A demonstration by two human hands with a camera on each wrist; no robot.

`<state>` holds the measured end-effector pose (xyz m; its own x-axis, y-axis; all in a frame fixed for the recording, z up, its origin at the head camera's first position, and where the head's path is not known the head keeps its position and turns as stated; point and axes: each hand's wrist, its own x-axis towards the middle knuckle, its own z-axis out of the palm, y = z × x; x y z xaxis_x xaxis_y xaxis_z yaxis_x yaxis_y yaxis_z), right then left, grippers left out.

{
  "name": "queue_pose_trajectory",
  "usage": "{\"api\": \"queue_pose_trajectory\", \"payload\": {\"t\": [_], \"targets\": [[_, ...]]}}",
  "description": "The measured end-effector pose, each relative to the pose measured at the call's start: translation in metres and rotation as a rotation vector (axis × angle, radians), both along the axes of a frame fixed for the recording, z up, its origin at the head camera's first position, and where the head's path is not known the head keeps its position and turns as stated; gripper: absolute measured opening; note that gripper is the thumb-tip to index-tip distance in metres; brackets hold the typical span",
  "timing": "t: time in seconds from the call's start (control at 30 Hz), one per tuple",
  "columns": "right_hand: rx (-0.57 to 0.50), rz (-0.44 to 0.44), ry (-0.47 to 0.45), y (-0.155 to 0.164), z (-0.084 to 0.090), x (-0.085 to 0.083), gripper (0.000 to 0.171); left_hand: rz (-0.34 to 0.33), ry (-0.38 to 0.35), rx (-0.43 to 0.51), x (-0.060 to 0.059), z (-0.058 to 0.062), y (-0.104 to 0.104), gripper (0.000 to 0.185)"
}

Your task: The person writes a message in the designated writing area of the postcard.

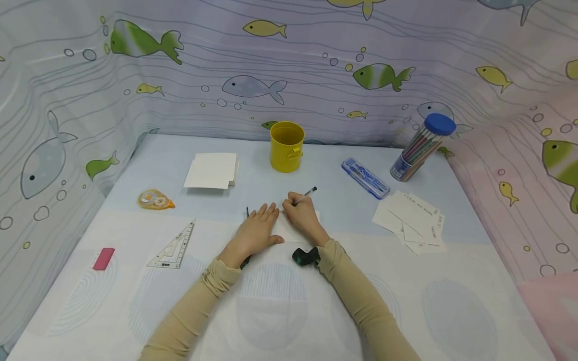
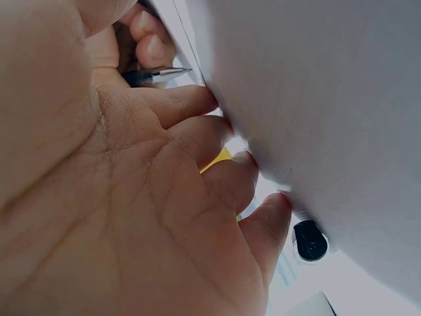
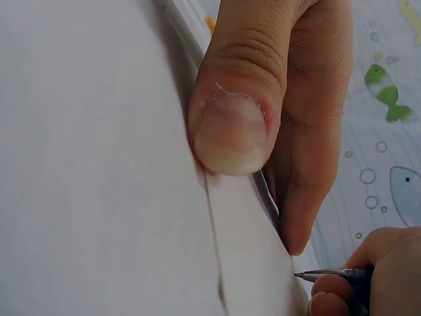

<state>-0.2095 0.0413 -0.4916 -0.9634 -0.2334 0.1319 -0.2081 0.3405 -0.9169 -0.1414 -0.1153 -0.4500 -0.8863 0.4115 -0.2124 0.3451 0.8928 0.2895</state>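
Left hand (image 1: 255, 228) presses flat, fingers straight, on the thin, light card (image 1: 289, 231) mid-tabletop; right hand (image 1: 303, 214) pinches the pen (image 1: 303, 195), best held near its tip.

A slim pen (image 1: 303, 195) with a clear barrel and black cap end leans back and to the right, its metal tip down on a small white card (image 1: 289, 231). The card lies flat on the surface, near its middle, mostly covered, with a plain pale face and straight edges showing.
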Motion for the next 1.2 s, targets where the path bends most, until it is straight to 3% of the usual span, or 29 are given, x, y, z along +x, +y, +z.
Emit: {"api": "queue_pose_trajectory", "payload": {"t": [0.23, 0.83, 1.2], "targets": [[-0.066, -0.049, -0.009, 0.0008, -0.0013, 0.0005, 0.037, -0.001, -0.002, 0.013, 0.0001, 0.0002, 0.0005, 0.081], [-0.025, -0.034, -0.019, 0.0005, -0.0019, 0.0011, 0.037, 0.002, -0.006, 0.011, -0.0003, -0.0022, -0.0005, 0.082], [0.003, -0.054, 0.026, -0.0013, -0.0002, 0.0000, 0.037, 0.003, 0.008, 0.016, -0.0007, -0.0015, -0.0012, 0.082]]}}
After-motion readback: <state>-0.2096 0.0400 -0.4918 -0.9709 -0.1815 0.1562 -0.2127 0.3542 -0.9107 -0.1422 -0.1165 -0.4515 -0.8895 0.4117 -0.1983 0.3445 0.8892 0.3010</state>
